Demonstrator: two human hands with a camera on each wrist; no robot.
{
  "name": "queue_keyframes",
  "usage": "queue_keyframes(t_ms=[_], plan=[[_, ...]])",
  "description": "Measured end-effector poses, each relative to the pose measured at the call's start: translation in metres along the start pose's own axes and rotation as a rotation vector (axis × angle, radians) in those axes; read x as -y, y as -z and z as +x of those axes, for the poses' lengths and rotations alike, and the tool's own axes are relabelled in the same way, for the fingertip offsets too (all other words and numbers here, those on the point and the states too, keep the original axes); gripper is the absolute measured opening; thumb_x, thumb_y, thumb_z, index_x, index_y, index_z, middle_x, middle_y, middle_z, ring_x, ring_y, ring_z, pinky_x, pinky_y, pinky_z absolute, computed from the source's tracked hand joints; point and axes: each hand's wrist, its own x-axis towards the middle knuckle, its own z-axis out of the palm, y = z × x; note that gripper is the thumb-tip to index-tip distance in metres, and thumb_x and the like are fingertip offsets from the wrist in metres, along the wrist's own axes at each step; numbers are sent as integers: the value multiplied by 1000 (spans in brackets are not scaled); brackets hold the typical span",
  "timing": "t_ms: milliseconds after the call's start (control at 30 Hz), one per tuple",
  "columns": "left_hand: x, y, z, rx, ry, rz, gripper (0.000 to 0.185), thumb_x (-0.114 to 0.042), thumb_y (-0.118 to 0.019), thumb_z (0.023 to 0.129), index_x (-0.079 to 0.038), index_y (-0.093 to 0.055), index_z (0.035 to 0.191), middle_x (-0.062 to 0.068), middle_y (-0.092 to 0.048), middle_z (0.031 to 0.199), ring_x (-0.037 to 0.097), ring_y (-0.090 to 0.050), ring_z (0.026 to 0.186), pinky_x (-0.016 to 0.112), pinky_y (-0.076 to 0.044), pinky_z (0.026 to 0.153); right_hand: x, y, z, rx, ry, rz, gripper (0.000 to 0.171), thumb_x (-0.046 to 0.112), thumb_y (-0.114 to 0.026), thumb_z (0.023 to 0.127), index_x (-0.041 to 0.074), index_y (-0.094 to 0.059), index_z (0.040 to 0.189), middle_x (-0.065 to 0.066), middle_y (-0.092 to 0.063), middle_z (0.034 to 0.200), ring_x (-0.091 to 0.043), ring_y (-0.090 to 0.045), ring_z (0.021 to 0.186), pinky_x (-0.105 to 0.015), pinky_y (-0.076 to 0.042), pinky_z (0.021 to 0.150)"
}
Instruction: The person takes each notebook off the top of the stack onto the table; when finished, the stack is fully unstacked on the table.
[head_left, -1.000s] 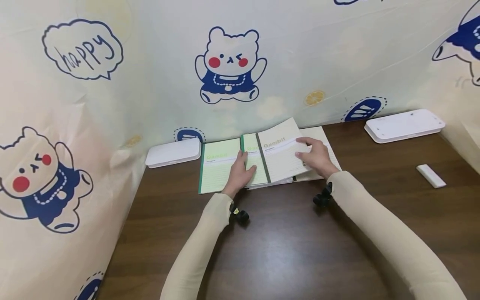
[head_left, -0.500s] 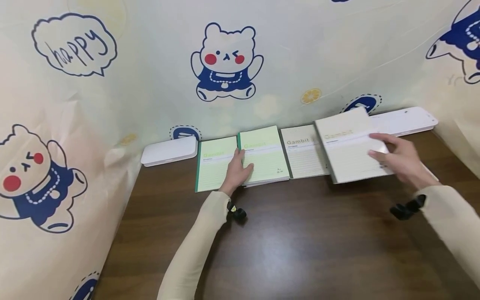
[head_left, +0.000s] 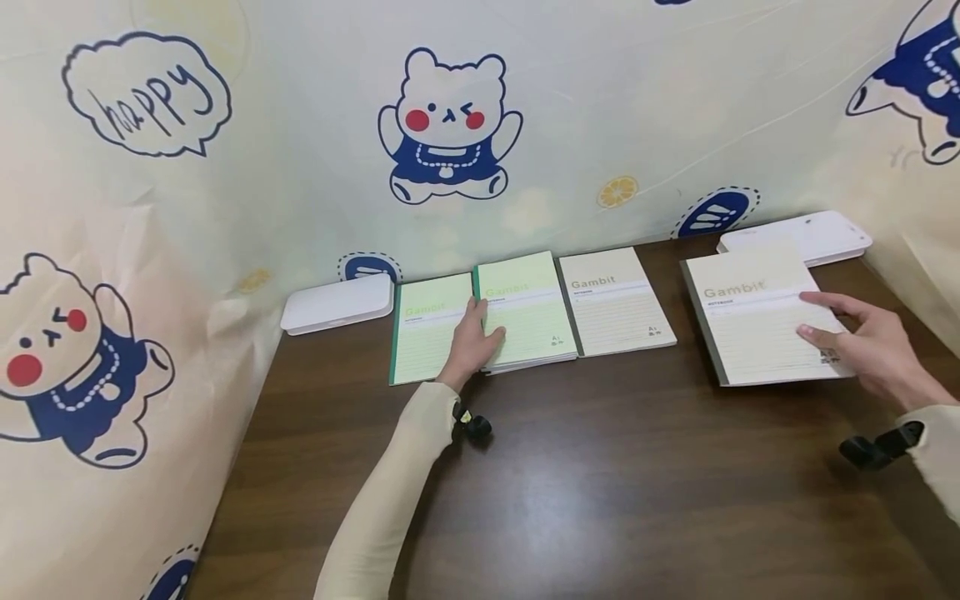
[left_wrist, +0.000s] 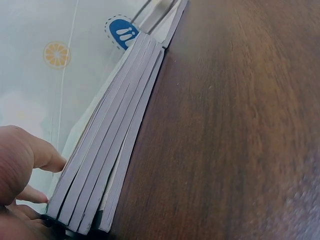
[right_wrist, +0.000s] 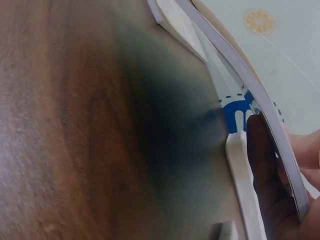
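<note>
My right hand grips a cream Gambit notebook with a grey spine by its right side. In the right wrist view the notebook, seen edge-on and bent, passes between thumb and fingers above the table. My left hand rests at the green spine edge of a pile of notebooks, its thumb by the cover. Several stacked page edges show in the left wrist view. A pale green notebook lies left of that hand. Another cream notebook lies flat right of the pile.
A white case lies at the back left, and another white case at the back right, behind the held notebook. A cloth wall with bear prints borders the brown table behind and on the left.
My right hand has lifted the cream notebook off the pile and carried it right, uncovering the green cover and the other cream notebook. My left hand has stayed at the pile.
</note>
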Motion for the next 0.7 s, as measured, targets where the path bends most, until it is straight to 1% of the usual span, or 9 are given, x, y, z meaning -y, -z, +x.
queue_keyframes(t_ms=[100, 167, 200, 367, 400, 433, 567, 667, 700], plan=[[-1, 0, -1, 6, 8, -8, 68, -18, -55, 95, -2, -23, 153, 17, -6, 163, 30, -13, 150, 44, -23, 119, -4, -5, 1, 26, -11, 5, 71, 47, -62, 90, 15, -39, 149, -28, -27, 154, -26, -46, 89, -20, -38, 52], [-2, 1, -1, 6, 16, -12, 68, -18, -55, 95, -3, -23, 153, 17, -6, 163, 30, -13, 150, 44, -23, 120, -7, -9, 1, 38, -4, 8, 72, 48, -63, 90, 14, -40, 148, -28, -26, 154, -29, -36, 108, -13, -37, 61], [-2, 1, -1, 6, 18, -12, 68, -18, -55, 95, -3, -23, 153, 17, -6, 163, 30, -13, 150, 44, -23, 120, -8, -11, 1, 46, 2, 7, 71, 47, -63, 90, 13, -41, 148, -29, -27, 154, -31, -37, 105, -14, -37, 59], [-1, -1, 1, -1, 23, 0, 69, -19, -55, 94, -3, -23, 153, 17, -6, 163, 29, -13, 150, 43, -23, 120, -17, -19, -3, 113, 16, 28, 71, 45, -64, 90, 11, -41, 147, -33, -23, 154, -41, -35, 118, -15, -34, 73], [-1, -2, 1, -1, 23, 4, 69, -19, -55, 94, -3, -23, 153, 17, -6, 163, 29, -13, 150, 43, -23, 120, -19, -21, -3, 118, 18, 29, 71, 45, -64, 90, 10, -41, 147, -33, -22, 153, -43, -34, 121, -14, -32, 75], [-1, -2, 2, -1, 23, 6, 69, -19, -55, 94, -3, -23, 153, 17, -6, 163, 29, -13, 150, 42, -23, 120, -20, -22, -4, 118, 19, 29, 71, 45, -64, 90, 9, -41, 147, -34, -21, 153, -45, -26, 128, -13, -29, 79], [-1, -3, 2, 2, 20, 15, 69, -20, -56, 94, -3, -23, 153, 18, -6, 163, 29, -13, 150, 42, -23, 120, -21, -27, -5, 106, 36, 0, 72, 43, -64, 90, 2, -41, 144, -36, -27, 149, -47, -28, 127, -27, -35, 89], [-1, -2, 2, -2, 17, 13, 69, -19, -56, 94, -3, -24, 152, 18, -7, 163, 30, -13, 150, 42, -23, 120, -18, -28, -6, 102, 63, -49, 71, 41, -64, 91, -2, -41, 143, -40, -31, 145, -52, -30, 127, -55, -33, 94], [-1, -2, 2, -3, 15, 12, 68, -19, -56, 94, -3, -25, 152, 17, -7, 163, 29, -14, 150, 42, -23, 120, -17, -28, -6, 98, 75, -70, 70, 39, -64, 91, -3, -42, 142, -41, -33, 143, -53, -31, 126, -59, -32, 93]])
